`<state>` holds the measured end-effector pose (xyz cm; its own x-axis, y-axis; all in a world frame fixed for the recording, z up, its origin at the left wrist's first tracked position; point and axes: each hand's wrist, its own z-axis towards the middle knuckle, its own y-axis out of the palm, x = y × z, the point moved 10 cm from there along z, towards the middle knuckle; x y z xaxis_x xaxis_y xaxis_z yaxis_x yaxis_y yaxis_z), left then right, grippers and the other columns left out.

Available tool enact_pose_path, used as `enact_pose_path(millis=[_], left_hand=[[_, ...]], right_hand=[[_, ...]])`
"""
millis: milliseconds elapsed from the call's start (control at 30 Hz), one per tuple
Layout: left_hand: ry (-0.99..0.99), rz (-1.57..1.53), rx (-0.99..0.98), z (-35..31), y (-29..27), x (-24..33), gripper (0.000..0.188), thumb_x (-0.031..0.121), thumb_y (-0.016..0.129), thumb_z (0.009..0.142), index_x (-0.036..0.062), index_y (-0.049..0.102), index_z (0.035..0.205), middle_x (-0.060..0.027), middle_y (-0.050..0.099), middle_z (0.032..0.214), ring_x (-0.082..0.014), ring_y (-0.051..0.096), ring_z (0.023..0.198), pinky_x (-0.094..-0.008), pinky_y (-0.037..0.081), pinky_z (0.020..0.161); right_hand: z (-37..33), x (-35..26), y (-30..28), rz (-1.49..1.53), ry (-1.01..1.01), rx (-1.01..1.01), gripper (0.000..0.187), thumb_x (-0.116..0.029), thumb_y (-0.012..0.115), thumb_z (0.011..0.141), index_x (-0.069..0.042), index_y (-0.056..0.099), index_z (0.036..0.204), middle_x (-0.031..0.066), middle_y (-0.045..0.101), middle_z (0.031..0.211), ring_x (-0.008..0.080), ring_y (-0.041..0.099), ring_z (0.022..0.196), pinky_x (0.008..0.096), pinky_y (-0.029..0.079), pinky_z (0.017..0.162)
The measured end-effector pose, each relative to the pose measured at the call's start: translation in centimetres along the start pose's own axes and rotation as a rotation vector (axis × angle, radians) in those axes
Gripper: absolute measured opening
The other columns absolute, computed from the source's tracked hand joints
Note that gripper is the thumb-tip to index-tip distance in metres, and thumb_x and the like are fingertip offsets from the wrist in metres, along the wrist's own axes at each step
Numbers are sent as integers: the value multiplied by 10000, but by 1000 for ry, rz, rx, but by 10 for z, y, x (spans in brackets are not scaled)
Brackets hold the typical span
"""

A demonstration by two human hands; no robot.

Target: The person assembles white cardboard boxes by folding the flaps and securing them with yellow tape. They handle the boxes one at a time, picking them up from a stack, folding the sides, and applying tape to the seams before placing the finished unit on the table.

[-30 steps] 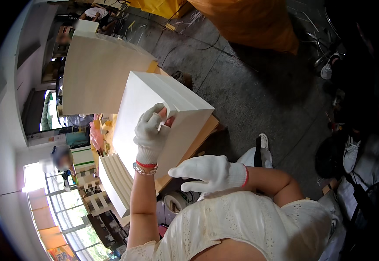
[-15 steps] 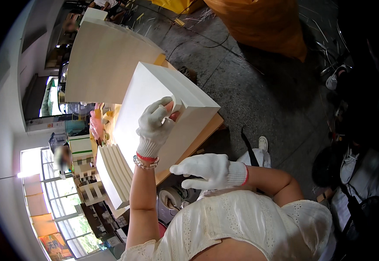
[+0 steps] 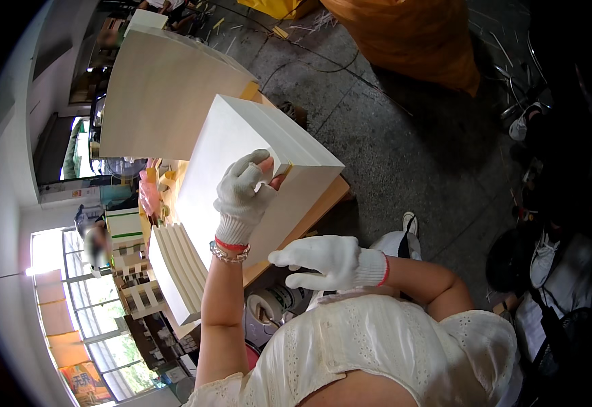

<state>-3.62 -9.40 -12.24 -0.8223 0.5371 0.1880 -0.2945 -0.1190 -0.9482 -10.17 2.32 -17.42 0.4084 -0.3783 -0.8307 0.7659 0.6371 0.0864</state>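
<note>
My left hand (image 3: 243, 184), in a white knitted glove with bare fingertips showing, is closed on a small white block with a thin yellow edge (image 3: 283, 171). It rests at the right-hand edge of a white panel (image 3: 208, 156), which tops a stack of similar white panels on a wooden table. The glove hides part of the block, so its exact kind is unclear. In front of my body, my gloved right hand (image 3: 323, 262) hovers near the table's edge, thumb and fingers apart, holding nothing.
Behind the stack stands a large pale curved panel (image 3: 174, 88). Several stacked pale boards (image 3: 176, 268) lie to the left. A pink plastic bag (image 3: 149, 193) sits farther back. A big orange sack (image 3: 404, 41) stands on the grey floor, with a white roll (image 3: 266, 306) below the table.
The small block has tilted in my left hand, and its yellow edge now shows. My right hand has shifted slightly right and up.
</note>
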Motion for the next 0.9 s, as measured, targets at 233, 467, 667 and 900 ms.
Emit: enact_pose_path(millis=[233, 467, 667, 900], left_hand=[[-52, 32, 72, -3, -12, -3, 280, 2, 753, 700, 44, 691, 970, -116, 698, 1034, -242, 704, 836, -302, 563, 680], [157, 180, 210, -24, -18, 10, 595, 180, 790, 656, 9, 543, 1170, -176, 626, 1107, -354, 646, 925, -399, 540, 758], [109, 264, 284, -46, -25, -13, 624, 178, 756, 729, 3, 485, 1263, -208, 591, 1184, -375, 624, 1024, -416, 529, 854], [-540, 204, 375, -82, -138, -90, 256, 148, 650, 879, 37, 564, 1093, -101, 653, 912, -209, 640, 740, -268, 501, 588]], right_hand=[[12, 29, -37, 214, 172, 297, 611, -60, 598, 903, 7, 318, 1442, 130, 651, 1005, 159, 649, 854, 304, 541, 746], [49, 69, -42, 688, 597, 253, 294, -145, 545, 915, -30, 486, 1179, 24, 592, 800, 61, 522, 518, 217, 462, 472], [69, 44, -30, 965, 561, 199, 402, -157, 509, 938, -55, 409, 1313, 25, 563, 727, 63, 488, 453, 221, 420, 393], [79, 53, -7, 643, 558, 357, 585, -122, 546, 922, -16, 297, 1442, 77, 617, 896, 105, 601, 664, 274, 521, 573]])
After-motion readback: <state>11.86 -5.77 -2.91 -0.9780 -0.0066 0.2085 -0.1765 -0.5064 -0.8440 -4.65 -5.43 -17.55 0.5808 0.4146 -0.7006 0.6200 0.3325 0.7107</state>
